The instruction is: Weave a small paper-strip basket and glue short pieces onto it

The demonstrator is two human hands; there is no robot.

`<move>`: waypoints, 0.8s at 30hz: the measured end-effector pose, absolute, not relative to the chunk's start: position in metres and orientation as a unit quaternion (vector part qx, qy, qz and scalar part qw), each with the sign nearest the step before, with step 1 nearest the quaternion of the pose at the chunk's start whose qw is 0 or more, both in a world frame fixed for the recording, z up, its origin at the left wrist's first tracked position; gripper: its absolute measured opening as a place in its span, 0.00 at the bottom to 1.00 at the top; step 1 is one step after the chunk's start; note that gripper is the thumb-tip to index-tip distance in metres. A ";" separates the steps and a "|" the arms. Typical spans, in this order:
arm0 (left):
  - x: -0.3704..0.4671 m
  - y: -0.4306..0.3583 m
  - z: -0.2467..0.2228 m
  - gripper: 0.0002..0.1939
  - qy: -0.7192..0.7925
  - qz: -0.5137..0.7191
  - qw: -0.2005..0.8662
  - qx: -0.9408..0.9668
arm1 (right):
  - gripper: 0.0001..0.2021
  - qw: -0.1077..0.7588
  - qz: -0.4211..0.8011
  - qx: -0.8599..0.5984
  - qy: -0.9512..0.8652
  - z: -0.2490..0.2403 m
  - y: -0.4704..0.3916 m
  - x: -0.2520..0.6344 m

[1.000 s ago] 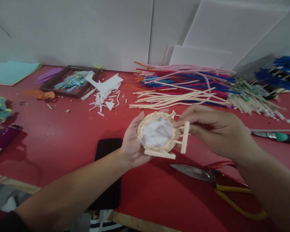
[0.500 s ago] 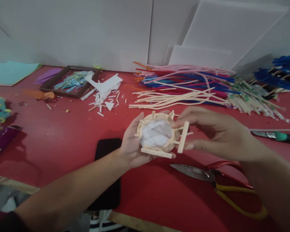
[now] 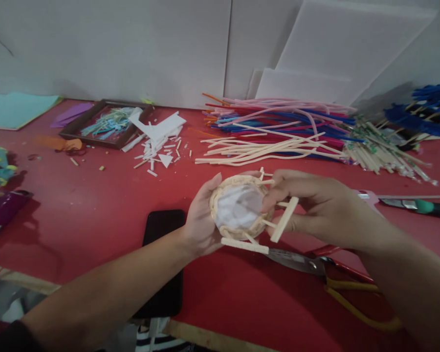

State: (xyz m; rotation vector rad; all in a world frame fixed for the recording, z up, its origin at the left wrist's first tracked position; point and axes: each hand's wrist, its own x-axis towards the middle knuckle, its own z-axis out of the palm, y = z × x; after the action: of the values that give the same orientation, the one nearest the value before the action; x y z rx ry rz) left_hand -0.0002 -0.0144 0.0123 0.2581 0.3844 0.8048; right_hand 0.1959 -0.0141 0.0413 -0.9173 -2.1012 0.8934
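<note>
A small round woven basket (image 3: 238, 206) of cream-coloured cord, with a white inside, is held above the red table. My left hand (image 3: 201, 215) cups it from the left and from below, with several fingers hidden behind it. At the right edge, my right hand (image 3: 315, 205) grips the rim between fingers and thumb. Short cream stems stick out around the rim. Two of the cross-pieces show plainly: one strip (image 3: 245, 245) at the near side and another strip (image 3: 285, 220) beside my right thumb.
Below lie scissors (image 3: 297, 261) with red and yellow handles and a black phone (image 3: 165, 274). Cream cords (image 3: 264, 151) and coloured cords (image 3: 278, 115) are bundled behind. White scraps (image 3: 157, 137), a brown tray (image 3: 91, 139), a purple tool (image 3: 7, 210) and a green-handled knife (image 3: 421, 205) surround the work.
The basket has tipped and turned slightly in my hands, moving a little right and toward me. The strips at its near and right sides shifted with it; both hands keep their hold.
</note>
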 end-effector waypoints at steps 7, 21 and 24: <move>-0.008 -0.011 0.010 0.30 0.170 0.310 0.928 0.115 | 0.10 0.326 0.424 -0.376 -0.757 0.041 -0.013 0.201; -0.006 -0.008 0.011 0.38 0.225 0.370 0.899 0.070 | 0.23 0.423 -0.131 -0.282 -0.851 0.037 -0.035 0.190; -0.007 -0.009 0.009 0.38 0.210 0.365 0.904 0.075 | 0.23 0.418 -0.139 -0.262 -0.859 0.033 -0.033 0.195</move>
State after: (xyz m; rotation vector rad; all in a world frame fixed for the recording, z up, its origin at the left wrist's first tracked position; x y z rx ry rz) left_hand -0.0071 -0.0090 0.0088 0.1558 0.4331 0.7541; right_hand 0.1953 -0.0330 0.0329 -0.6565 -2.1539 -0.3485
